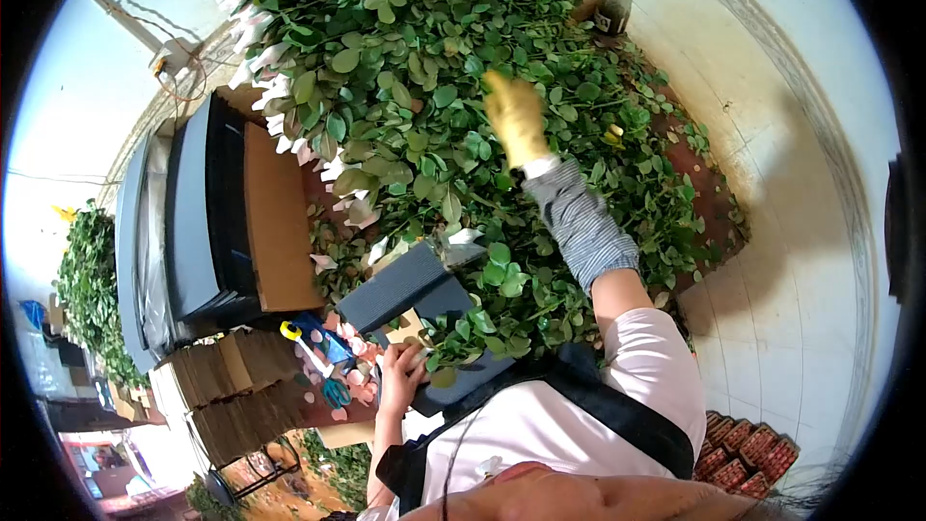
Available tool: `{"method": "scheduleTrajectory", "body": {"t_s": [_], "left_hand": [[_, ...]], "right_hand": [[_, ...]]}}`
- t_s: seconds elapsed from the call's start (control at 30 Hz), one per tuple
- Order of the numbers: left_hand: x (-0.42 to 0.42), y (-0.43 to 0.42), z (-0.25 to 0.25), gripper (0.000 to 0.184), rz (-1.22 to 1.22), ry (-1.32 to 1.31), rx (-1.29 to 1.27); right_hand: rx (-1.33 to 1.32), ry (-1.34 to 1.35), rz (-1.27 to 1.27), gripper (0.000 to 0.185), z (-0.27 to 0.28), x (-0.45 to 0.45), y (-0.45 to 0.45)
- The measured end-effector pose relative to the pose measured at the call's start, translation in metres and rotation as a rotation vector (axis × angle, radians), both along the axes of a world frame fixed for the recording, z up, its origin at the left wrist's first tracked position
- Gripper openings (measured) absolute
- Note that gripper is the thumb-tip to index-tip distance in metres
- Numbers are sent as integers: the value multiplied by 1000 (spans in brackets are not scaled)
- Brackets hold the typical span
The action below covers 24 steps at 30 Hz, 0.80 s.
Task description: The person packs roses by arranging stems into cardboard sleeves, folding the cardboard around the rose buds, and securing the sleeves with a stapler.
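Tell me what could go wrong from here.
The bare left hand, unlike the yellow-gloved right hand, might get scratched by the leafy green stems. The teal-handled scissors, lying by scattered pale-pink petals, could get knocked aside. The clear glass bottle beside the stems might tip if they are dragged against it.

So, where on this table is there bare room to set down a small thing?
The barest patch is the narrow, partly littered strip of reddish tabletop between the leafy stems and the pale wall. The stems crowd the middle, around the gloved right hand. Petals crowd the area around the teal scissors, near the left hand.
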<state>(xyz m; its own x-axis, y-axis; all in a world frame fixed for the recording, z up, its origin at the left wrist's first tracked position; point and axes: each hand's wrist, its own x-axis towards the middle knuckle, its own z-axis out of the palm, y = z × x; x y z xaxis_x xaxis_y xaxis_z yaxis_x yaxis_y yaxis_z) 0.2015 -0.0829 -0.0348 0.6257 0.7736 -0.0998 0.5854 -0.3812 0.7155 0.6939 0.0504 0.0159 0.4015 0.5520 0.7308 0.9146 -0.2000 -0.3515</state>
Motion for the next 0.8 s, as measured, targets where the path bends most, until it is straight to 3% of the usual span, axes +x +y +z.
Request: {"method": "scheduleTrajectory", "body": {"t_s": [0.03, 0.07, 0.1, 0.13, 0.17, 0.2, 0.3, 0.37, 0.43, 0.5, 0.57, 0.63, 0.67, 0.73, 0.8], "left_hand": [[0, 0, 0, 33, 7, 5, 5], [-1, 1, -1, 33, -3, 4, 15], [-2, 1, -3, 33, -14, 4, 22], [-4, 0, -8, 33, 7, -16, -20], [-4, 1, -7, 33, 13, -17, -17], [-4, 2, -5, 34, 0, 4, 2], [-4, 2, -6, 34, -18, 1, 25], [-1, 1, -1, 35, -9, -4, 15], [-3, 3, -4, 36, -19, 2, 5], [-4, 2, -6, 38, 2, 7, -7], [-5, 3, -9, 38, -16, 9, 28], [-6, 2, -11, 38, -6, -3, 23], [-5, 2, -10, 38, -13, -12, 28], [-2, 4, -1, 37, -18, -3, 41], [-3, 4, -1, 37, -4, -16, 42]], "right_hand": [[28, -172, -180, 32, 2, 24, -3], [-278, -105, -351, 32, -9, 47, -3], [-427, -75, -467, 45, -55, 83, 2], [-836, 146, -399, 69, -34, 85, -23], [-925, 240, -445, 85, -58, 102, -28], [-882, 50, -433, 74, -90, 120, -33], [-1012, -101, -386, 62, -80, 125, -36], [-894, -166, -328, 62, -82, 130, -43], [-819, -142, -223, 51, -74, 130, -58], [-893, -159, -159, 19, -69, 129, -78], [-785, -210, -82, 11, -70, 124, -108], [-702, -201, -100, 13, -30, 102, -138], [-444, -119, -45, 15, -32, 105, -151], [-263, -227, -100, 20, 5, 88, -178], [-222, -401, -192, 25, 99, 37, -211]]}}
